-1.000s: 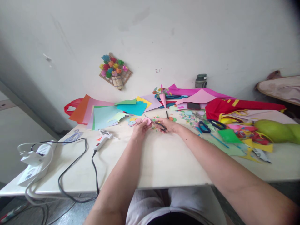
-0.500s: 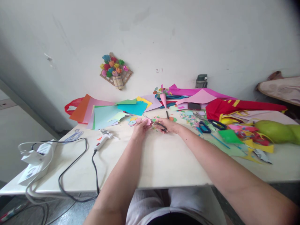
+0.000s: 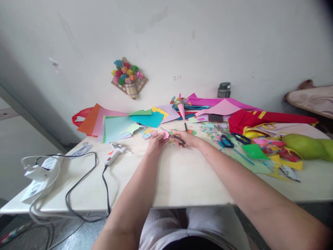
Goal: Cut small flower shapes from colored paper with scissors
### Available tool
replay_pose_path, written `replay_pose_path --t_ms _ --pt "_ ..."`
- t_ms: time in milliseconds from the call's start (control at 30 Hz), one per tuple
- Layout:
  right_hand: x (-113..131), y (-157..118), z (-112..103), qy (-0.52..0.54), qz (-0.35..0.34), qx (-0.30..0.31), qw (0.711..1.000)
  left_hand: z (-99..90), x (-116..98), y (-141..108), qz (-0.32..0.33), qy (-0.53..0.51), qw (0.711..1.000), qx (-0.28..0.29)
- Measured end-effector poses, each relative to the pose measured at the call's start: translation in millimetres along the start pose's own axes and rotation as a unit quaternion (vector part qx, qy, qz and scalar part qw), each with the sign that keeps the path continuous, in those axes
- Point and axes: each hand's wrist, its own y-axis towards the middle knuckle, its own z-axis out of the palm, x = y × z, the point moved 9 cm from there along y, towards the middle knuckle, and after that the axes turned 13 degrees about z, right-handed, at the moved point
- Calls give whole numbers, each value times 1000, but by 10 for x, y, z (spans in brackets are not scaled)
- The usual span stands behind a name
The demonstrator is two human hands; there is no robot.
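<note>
My left hand (image 3: 156, 141) pinches a small piece of pink paper (image 3: 165, 134) over the middle of the table. Dark-handled scissors (image 3: 179, 140) are in my right hand (image 3: 189, 139), fingers closed round the handles. Their thin blades point up and left, right by the pink paper; whether they are cutting into it I cannot tell. Just left of my hands lie small cut paper shapes (image 3: 147, 134). Behind them stands a pink paper cone (image 3: 181, 111) with coloured bits at its top. A black pen-like stick (image 3: 185, 127) lies beyond my right hand.
A glue gun (image 3: 114, 155) with a black cord lies left, near a white power strip (image 3: 43, 180). Coloured sheets (image 3: 118, 126) spread along the back. At right are blue-handled scissors (image 3: 235, 139), paper scraps (image 3: 275, 147), a phone (image 3: 215, 118) and a red cloth (image 3: 273, 119).
Both hands stay in nearly the same place, with the pink paper and scissors still held. The scissor blades and the paper have shifted very slightly.
</note>
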Motion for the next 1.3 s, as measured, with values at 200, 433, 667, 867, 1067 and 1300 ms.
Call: replay_pose_path --t_ms 200,433,667,867,1067,1300 --pt "-33 67 -14 31 1 2 1000 11 -11 7 1 5 1000 3" --pt "-76 117 -57 52 7 -26 998 24 -29 -11 2 0 1000 0" --pt "-138 229 -110 92 23 -33 995 -6 -11 7 5 3 1000 -3" --pt "-165 225 -161 84 37 -53 994 -4 -20 27 17 24 1000 4" --pt "-23 57 -314 9 -35 -103 994 86 -47 -3 17 69 996 49" --pt "87 -8 -439 44 -90 -127 987 230 7 -86 -5 149 978 148"
